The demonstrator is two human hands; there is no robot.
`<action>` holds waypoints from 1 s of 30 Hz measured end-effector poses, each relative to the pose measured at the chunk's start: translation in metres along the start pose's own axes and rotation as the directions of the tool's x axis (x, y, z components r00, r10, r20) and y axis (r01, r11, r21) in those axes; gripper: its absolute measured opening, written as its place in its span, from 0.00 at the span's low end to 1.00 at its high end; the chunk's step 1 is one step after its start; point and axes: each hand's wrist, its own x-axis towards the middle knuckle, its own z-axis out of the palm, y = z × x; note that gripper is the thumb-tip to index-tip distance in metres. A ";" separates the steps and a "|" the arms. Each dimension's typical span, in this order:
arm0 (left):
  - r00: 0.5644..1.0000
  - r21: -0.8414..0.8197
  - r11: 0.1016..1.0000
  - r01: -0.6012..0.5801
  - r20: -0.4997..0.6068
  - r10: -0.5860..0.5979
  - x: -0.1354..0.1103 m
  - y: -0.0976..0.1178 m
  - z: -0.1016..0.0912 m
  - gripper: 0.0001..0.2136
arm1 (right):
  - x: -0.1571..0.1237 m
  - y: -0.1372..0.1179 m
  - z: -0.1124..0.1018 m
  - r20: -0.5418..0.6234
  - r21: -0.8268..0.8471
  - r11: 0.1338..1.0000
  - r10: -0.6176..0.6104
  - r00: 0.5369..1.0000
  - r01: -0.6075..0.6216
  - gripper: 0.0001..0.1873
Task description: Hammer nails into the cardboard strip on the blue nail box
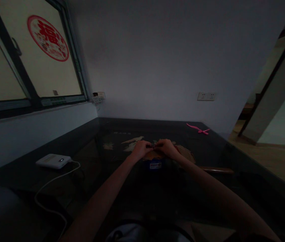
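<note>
My left hand (140, 149) and my right hand (167, 147) meet over the middle of the dark table. Fingers of both are closed in a pinch around a small dark thing (153, 146), too dim and small to name. Right under them lies a brown, paper-like piece (153, 155). Below that, on the near side, shows a dark blue box (155, 165) with a white label. Another brown, flat piece (187, 154) is beside my right wrist, partly covered by the forearm.
On the table (102, 208), a white power bank (54, 161) with a white cable (47, 184) lies left. A long brown, wood-like bar (216, 170) sits beyond my right forearm. A pink ribbon (199, 130) rests at the far right, near the wall (147, 67).
</note>
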 end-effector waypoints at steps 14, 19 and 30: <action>1.000 0.061 0.998 0.029 0.001 -0.029 0.000 0.000 0.004 0.07 | -0.003 -0.008 -0.009 -0.162 0.177 0.984 0.046 0.986 -0.017 0.11; 0.999 0.069 0.997 0.038 -0.020 -0.037 -0.003 0.002 0.004 0.08 | -0.007 -0.011 -0.015 0.029 0.362 0.930 0.063 0.998 -0.070 0.15; 0.973 -0.254 0.965 0.070 -0.195 -0.122 -0.003 -0.004 0.010 0.09 | -0.007 -0.002 -0.009 0.227 0.504 0.824 0.163 0.960 -0.259 0.19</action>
